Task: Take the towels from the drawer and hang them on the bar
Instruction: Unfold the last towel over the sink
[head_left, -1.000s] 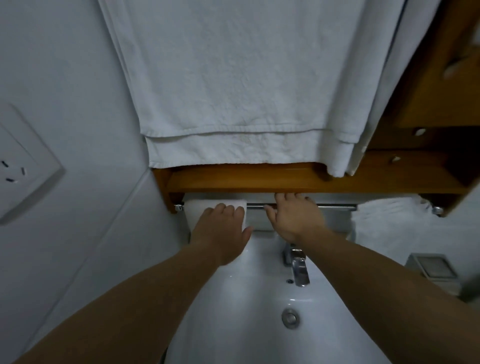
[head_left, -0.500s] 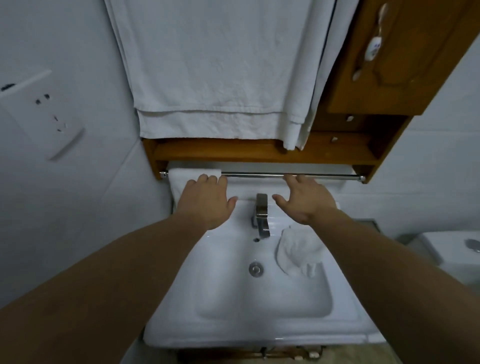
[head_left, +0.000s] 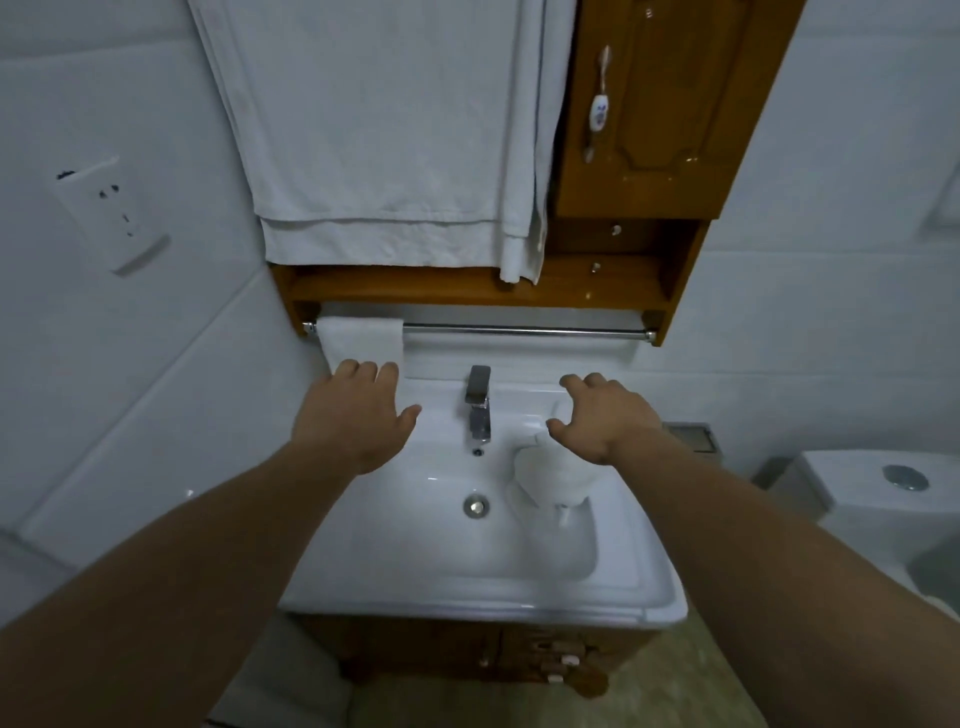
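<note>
well, a wall socket (head_left: 111, 215) shows at far left. next, a small white towel (head_left: 363, 340) hangs folded over the left end of the bar (head_left: 524, 331), under the wooden shelf (head_left: 415, 286). the left hand (head_left: 353, 415) is flat and open, fingers straight, its tips at that towel's lower edge (touching or just short, i cannot tell). a faucet (head_left: 478, 410) stands at the back of the sink (head_left: 467, 597). right of it a second towel (head_left: 550, 475) lies crumpled in the sink, and the right hand (head_left: 608, 415) hovers above it, fingers loosely curled and holding nothing. a toilet (head_left: 883, 499) stands at far right.
</note>
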